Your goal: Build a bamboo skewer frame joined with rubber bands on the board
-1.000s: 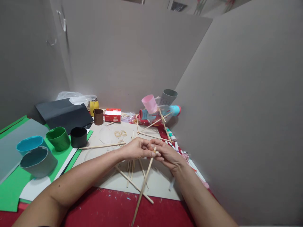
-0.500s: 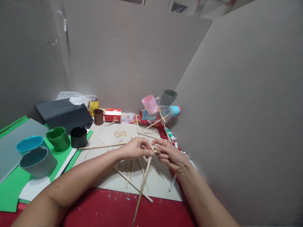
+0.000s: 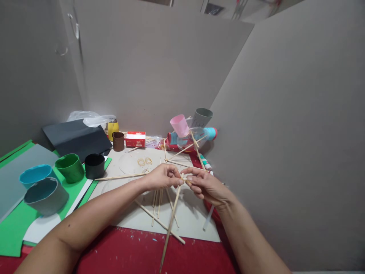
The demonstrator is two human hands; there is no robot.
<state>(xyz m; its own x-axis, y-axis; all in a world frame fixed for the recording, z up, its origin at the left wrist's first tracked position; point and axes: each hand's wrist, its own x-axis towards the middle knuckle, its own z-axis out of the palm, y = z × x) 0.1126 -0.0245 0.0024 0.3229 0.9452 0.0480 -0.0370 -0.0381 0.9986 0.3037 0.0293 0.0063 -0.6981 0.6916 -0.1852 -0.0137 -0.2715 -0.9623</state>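
Observation:
Near the middle of the board, my left hand (image 3: 163,177) pinches the upper end of a thin wooden stick (image 3: 171,227). That stick slants down toward me past the board's front edge. My right hand (image 3: 205,185) faces it with thumb and fingers closed on a small yellowish rubber band (image 3: 186,181) at the same end. How the band loops round the stick is partly hidden by my fingers. Several loose sticks (image 3: 159,207) lie beneath my hands. Behind them stands a frame of joined sticks (image 3: 182,151).
Loose rubber bands (image 3: 141,162) lie on the pale board (image 3: 196,228). At left are green (image 3: 70,169), black (image 3: 95,167), blue and grey foam cups on foam sheets. A red box (image 3: 135,139), a brown cup (image 3: 118,142) and a pink cup (image 3: 179,126) stand behind. A grey wall rises at right.
Both hands have shifted slightly left together with the stick end. More of the rubber band shows between my right fingers. The other things stay put.

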